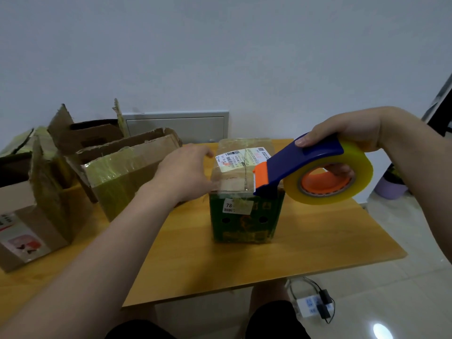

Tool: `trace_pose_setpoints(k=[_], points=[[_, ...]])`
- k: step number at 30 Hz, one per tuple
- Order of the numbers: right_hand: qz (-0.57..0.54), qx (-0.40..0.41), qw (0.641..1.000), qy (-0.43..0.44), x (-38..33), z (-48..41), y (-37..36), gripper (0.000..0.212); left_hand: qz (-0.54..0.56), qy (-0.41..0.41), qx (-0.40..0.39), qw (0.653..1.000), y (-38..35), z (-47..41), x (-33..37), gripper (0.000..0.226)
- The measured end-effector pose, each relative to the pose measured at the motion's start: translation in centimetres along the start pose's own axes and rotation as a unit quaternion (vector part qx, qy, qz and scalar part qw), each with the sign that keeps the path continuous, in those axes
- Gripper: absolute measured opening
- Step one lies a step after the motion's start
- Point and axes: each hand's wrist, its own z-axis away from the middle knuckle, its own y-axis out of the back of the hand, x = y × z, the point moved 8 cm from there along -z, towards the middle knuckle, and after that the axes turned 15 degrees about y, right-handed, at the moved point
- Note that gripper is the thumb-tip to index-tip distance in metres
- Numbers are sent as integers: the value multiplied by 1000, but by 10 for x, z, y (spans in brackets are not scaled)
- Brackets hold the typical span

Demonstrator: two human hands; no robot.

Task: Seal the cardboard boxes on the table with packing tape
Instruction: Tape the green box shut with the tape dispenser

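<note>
Surface: a wooden table (318, 241) is seen; its near right corner overhangs a tiled floor (403, 289).
Room: a plain pale wall (220, 57) is noted, with a grey panel (176, 126) set low behind the table; a white power strip (309, 307) lies on the floor.
Box: a green box (244, 216), flaps down, stands mid-table, right of several open boxes (127, 167).
Left hand (186, 172): laid flat, fingers straight, on the box's top left edge.
Right hand (347, 133): wrapped round the dispenser (305, 160), thumb on the blue handle, fingers through the roll's core; the orange blade end meets the box's top.
Obscured: the label (242, 159) print is not legible; the leftmost open box is cut by the frame; a purple object (391, 189) behind the right forearm cannot be identified.
</note>
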Motion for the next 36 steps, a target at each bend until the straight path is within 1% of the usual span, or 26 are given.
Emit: trace_pose_setpoints(k=[1, 2, 4, 5, 6, 8, 10, 13, 15, 18, 22, 27, 33, 36], points=[[-1, 2, 1000, 1, 1, -1, 0, 70, 28, -31, 4, 999, 0, -2, 15, 66], [-1, 2, 1000, 1, 1, -1, 0, 72, 76, -52, -12, 996, -4, -5, 30, 65], [3, 0, 1000, 0, 1, -2, 0, 74, 168, -60, -77, 981, -23, -9, 56, 55], [6, -1, 1000, -1, 1, -2, 0, 75, 188, -54, -99, 976, -36, -10, 64, 50], [8, -2, 1000, -1, 1, -2, 1, 77, 180, -50, -108, 976, -48, -12, 70, 48], [5, -2, 1000, -1, 3, 0, 3, 77, 111, -52, -103, 987, -67, -14, 73, 52], [-12, -10, 1000, -1, 5, 3, 3, 72, 59, -60, -96, 992, -78, -18, 71, 56], [-50, -12, 999, -2, 13, 10, 4, 64, 29, -77, -92, 992, -85, -22, 69, 58], [-60, -2, 998, -6, 22, 18, 9, 61, 22, -76, -85, 993, -86, -23, 68, 57], [-70, 33, 997, -19, 37, 34, 22, 67, 11, -74, -79, 994, -86, -21, 68, 57], [-89, 18, 996, -15, 49, 44, 23, 61, 6, -80, -75, 994, -84, -19, 72, 55], [-121, 35, 992, -5, 64, 53, 28, 74, 13, -74, -69, 995, -81, -18, 69, 56], [-138, -49, 989, 34, 64, 58, 21, 59, -1, -77, -71, 995, -77, -13, 75, 62], [-158, -63, 984, 56, 67, 60, 17, 56, -6, -69, -83, 994, -75, -15, 80, 64]])
